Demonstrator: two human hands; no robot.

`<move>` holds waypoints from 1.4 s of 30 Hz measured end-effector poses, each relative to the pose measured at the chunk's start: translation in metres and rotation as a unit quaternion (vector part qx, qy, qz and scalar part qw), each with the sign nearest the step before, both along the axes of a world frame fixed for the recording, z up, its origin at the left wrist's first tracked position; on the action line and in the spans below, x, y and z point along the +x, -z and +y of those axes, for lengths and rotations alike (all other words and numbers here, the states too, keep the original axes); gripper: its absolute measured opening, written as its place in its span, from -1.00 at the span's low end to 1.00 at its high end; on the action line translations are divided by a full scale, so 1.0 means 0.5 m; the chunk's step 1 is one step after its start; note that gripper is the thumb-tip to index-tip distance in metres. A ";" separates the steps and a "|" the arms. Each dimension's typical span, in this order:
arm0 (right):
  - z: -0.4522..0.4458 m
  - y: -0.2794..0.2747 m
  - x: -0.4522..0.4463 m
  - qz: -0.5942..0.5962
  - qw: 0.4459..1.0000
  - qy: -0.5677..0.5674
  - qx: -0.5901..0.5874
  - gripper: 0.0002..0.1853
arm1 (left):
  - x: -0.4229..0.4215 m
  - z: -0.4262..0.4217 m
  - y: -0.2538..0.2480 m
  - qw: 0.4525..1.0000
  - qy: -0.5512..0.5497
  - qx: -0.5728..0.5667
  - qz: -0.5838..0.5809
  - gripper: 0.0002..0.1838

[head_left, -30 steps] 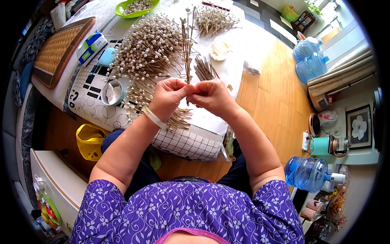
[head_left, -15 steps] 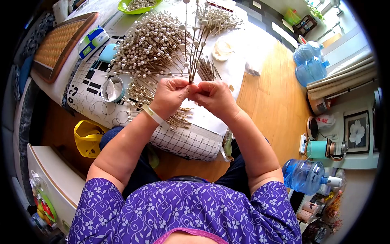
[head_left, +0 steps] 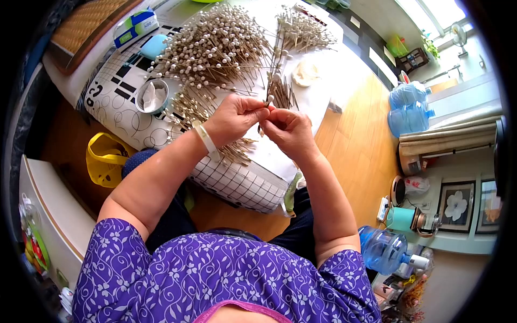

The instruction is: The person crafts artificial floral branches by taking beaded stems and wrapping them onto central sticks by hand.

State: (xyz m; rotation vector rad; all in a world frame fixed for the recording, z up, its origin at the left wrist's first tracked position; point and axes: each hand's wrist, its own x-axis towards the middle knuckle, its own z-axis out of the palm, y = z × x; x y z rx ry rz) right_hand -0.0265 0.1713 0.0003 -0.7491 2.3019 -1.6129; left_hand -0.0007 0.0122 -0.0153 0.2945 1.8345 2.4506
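While the bare left hand (head_left: 237, 116) and bare right hand (head_left: 291, 132) are held together, fingers curled, a slender bundle of brown, white-beaded stems (head_left: 276, 60) is pinched in their fingertips, extending beyond the grip.

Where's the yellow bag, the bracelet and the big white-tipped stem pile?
Yellow bag (head_left: 101, 171): head view, on its side.
Bracelet (head_left: 205, 141): head view, on its band.
Big white-tipped stem pile (head_left: 215, 46): head view, among its tips.

The held stems (head_left: 277, 60) are partly covered by fingers (head_left: 249, 103) — their number cannot be told. At the far edge of the table (head_left: 316, 99), a green bowl (head_left: 207, 1) is cut off — by the frame.
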 end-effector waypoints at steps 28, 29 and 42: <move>0.001 -0.005 0.005 0.009 0.999 -0.018 0.027 -0.85 | -0.002 -0.005 -0.001 1.000 -0.026 -0.016 0.001 -0.89; 0.000 -0.002 0.004 0.010 1.000 -0.012 0.018 -0.85 | -0.003 -0.005 -0.001 1.000 -0.006 -0.008 -0.007 -0.89; 0.208 -0.054 -0.006 -0.250 0.957 -0.081 0.120 -0.87 | 0.002 -0.025 -0.009 0.997 -0.016 -0.071 -0.016 -0.85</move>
